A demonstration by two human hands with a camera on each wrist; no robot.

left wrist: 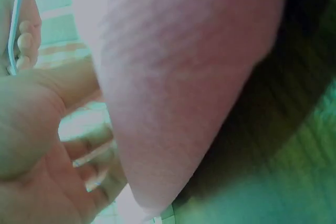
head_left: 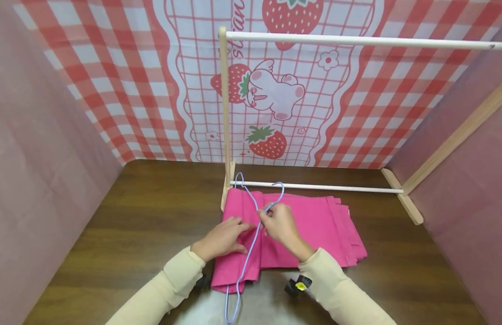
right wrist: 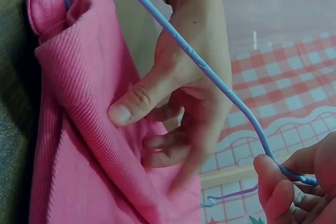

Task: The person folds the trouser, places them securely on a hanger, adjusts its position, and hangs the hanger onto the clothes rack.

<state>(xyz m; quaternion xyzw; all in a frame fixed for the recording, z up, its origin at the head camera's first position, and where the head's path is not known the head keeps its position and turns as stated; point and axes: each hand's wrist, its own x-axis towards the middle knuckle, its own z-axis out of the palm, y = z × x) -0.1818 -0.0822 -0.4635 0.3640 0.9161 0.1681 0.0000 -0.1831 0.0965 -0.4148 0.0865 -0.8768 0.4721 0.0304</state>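
Note:
A folded pink garment (head_left: 304, 225) of twill-like cloth lies on the table, its left end turned over in a flap. Through that fold runs a pale blue-violet wire hanger (head_left: 248, 262), its ends showing past the cloth's near and far edges. The right hand (head_left: 280, 224) pinches the hanger near the base of its hook, lifting that side above the garment. Over the flap is the left hand (head_left: 223, 238), thumb and fingers apart and loosely bent against the cloth. In the right wrist view, the left thumb (right wrist: 123, 114) touches the fold below the hanger's wire.
A wooden rack with a white top rail (head_left: 348, 40) and a low white rail (head_left: 316, 186) stands behind the garment. Its left foot (head_left: 228, 180) is close to the cloth. Brown table surface (head_left: 145, 225) extends left. A strawberry-print checked cloth (head_left: 145, 81) hangs behind; pink panels flank both sides.

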